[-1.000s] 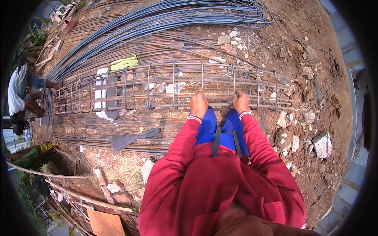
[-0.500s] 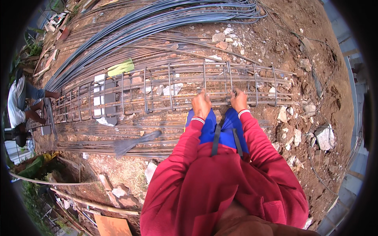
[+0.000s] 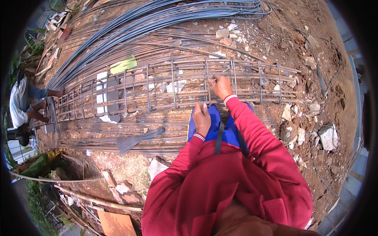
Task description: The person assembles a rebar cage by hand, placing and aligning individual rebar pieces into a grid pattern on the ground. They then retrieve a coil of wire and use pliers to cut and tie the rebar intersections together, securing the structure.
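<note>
A long rebar cage (image 3: 161,105) of lengthwise bars and square stirrups lies across the ground in front of me. My right hand (image 3: 221,87) reaches over the cage, its fingers closed on the upright side of a stirrup (image 3: 207,67). Lower down, at the cage's near edge, is my left hand (image 3: 202,120). Its fingers are pinched together beside the near bars; what they hold, if anything, is too small to make out. A bundle of thin dark tie wire (image 3: 141,140) rests on loose bars to the left of my left hand.
Blue-grey bent rebar (image 3: 165,23) is heaped beyond the cage. A co-worker (image 3: 19,102) bends over the cage's far left end. A grey-white block (image 3: 107,96) and a yellow-green piece (image 3: 123,65) lie by the cage. Broken stones (image 3: 328,137) litter the right.
My right hand has moved left and farther out, from the near bars to a stirrup. My left hand has drawn back slightly toward me. The view has shifted a little.
</note>
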`<action>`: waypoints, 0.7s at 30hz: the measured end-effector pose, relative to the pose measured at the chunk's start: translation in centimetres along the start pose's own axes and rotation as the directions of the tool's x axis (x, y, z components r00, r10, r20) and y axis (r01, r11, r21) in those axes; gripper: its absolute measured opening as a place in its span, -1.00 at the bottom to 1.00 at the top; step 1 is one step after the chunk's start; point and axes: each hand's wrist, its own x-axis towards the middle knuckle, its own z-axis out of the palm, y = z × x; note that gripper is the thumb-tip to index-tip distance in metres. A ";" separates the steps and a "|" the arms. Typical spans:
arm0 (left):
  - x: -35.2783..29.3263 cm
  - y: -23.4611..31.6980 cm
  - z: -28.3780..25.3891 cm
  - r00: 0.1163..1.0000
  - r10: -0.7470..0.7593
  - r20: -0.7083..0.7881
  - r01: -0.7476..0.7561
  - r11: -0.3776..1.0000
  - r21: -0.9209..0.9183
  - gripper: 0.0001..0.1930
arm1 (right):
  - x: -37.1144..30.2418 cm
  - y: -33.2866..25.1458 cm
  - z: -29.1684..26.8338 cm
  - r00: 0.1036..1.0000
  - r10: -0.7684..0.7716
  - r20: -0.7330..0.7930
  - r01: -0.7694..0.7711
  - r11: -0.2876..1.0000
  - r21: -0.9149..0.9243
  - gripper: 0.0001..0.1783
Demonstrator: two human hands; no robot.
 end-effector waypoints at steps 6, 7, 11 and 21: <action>1.0 -5.0 0.9 0.582 -0.455 0.674 0.733 -0.066 -0.677 -0.70 | 2.4 -0.4 2.3 0.995 0.024 0.092 -0.016 0.996 -0.090 -0.76; 1.4 -5.8 1.3 0.559 -0.474 0.681 0.740 -0.085 -0.667 -0.71 | 2.5 -0.2 2.6 0.996 0.020 0.083 -0.012 0.996 -0.087 -0.77; 2.7 -8.2 2.6 0.519 -0.425 0.742 0.732 -0.228 -0.643 -0.81 | 2.5 -0.2 3.3 0.999 0.014 0.029 -0.012 0.998 -0.059 -0.81; 2.5 -9.3 2.9 0.560 -0.523 0.642 0.642 -0.216 -0.736 -0.80 | 2.0 -0.8 4.2 0.999 -0.031 -0.009 0.031 0.999 -0.035 -0.84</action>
